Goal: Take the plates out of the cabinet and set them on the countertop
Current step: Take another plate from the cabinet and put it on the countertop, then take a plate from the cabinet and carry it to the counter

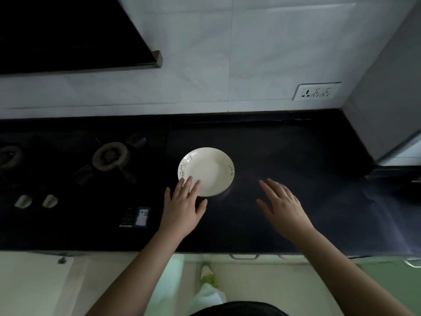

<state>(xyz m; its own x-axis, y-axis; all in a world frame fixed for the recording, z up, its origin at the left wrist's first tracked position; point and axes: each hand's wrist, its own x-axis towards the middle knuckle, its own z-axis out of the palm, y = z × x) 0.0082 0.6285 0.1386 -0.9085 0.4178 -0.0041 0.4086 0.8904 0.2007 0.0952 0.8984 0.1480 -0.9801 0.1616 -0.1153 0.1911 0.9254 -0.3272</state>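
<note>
A white plate (208,171) with small coloured drawings on its rim lies flat on the dark countertop (284,151), just right of the stove. My left hand (183,207) hovers over the plate's near-left edge, fingers spread, fingertips overlapping the rim and holding nothing. Out to the right of the plate, my right hand (281,205) is open with fingers apart above bare counter, clear of the plate. No cabinet interior shows.
A gas stove with a burner (110,156) and two knobs (36,200) fills the counter's left part. A black range hood (68,35) hangs above it. A wall socket (316,91) sits on the tiled wall. A grey cabinet side (387,99) stands at the right. Drawer handles (243,256) line the front edge.
</note>
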